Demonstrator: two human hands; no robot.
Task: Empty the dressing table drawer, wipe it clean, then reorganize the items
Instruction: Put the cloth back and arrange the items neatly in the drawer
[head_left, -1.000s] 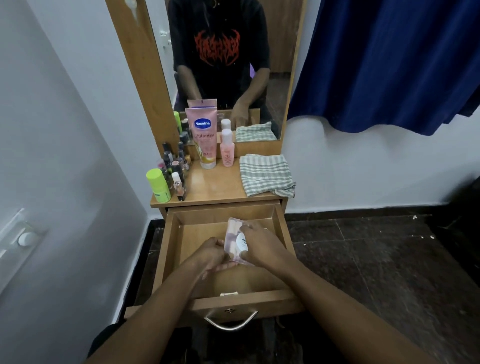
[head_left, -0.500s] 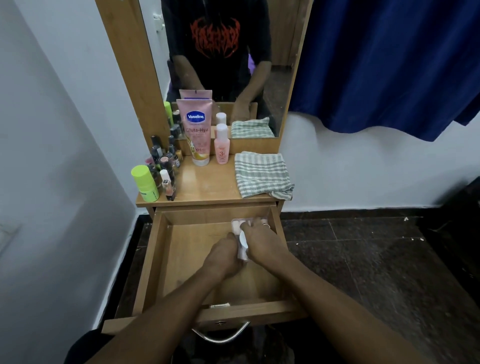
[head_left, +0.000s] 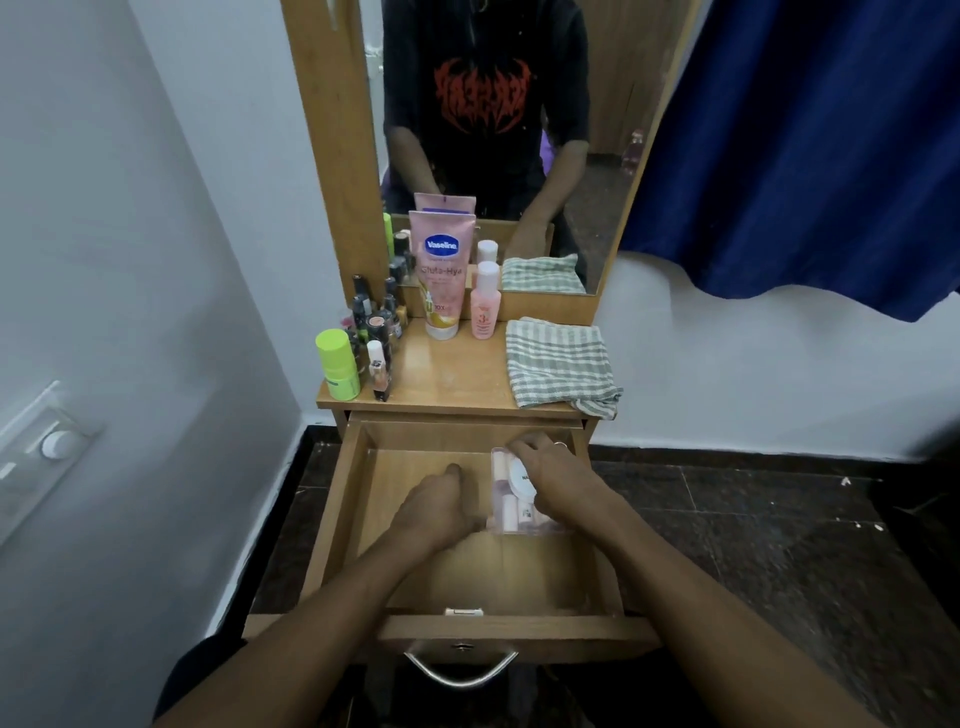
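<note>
Your right hand (head_left: 558, 480) now lies over a clear plastic case (head_left: 511, 493) of small pink and white bottles, fingers curled over its far edge and right side, grasping it. The case rests on the drawer (head_left: 358, 499) floor at the 2 o'clock corner, close to the right wall and short of the back wall. A second ago you held this case raised above the middle of the drawer between both hands; it has since travelled to the right rear and come down flat. Your left hand (head_left: 436, 512) has come off it and sits just beside its left edge, loosely curled and holding nothing.

Read this as the reorganizing stage: the rest of the drawer floor shows bare wood, so emptying and wiping appear to be done, and this case looks like the first item returned.

The remaining items stand on the tabletop (head_left: 452, 374) at 12 o'clock. A Vaseline tube (head_left: 442, 273) and a small pink bottle (head_left: 486, 301) stand against the mirror (head_left: 519, 104). A lime-green container (head_left: 337, 365) and a cluster of nail polish bottles (head_left: 376, 325) occupy the 11 o'clock edge. A folded striped cloth (head_left: 558, 361) lies at 1 o'clock, one corner hanging over the front edge.

Before you release, confirm the case sits square with the drawer walls. Leave the floor to its left open for the taller containers, which will probably need to lie flat.
</note>
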